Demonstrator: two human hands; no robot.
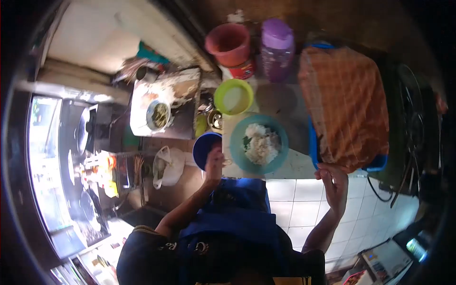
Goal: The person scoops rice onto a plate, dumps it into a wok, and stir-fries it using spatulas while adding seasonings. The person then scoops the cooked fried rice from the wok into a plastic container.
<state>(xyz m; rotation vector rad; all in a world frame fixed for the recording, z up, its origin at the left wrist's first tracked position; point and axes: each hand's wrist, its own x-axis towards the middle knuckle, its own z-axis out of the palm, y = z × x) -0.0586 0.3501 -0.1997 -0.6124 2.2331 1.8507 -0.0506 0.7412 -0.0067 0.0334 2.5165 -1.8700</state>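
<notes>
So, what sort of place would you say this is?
Probably a small, modest kitchen: there's a plate of white rice on the worktop, a bowl of greens on a side table, and what looks like a stove.

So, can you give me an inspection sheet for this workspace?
Surface: pale counter, marked near its left edge
Job's things: rice in teal bowl; blue basin; orange cloth over blue tray
Clutter: pink container, purple-lidded bottle, lime bowl
Hands: left hand at basin's rim, right hand by cloth's near edge; grips unclear
Cables: dark cord hanging near tray
Surroundings: white tiles below, plastic bag at left
</notes>
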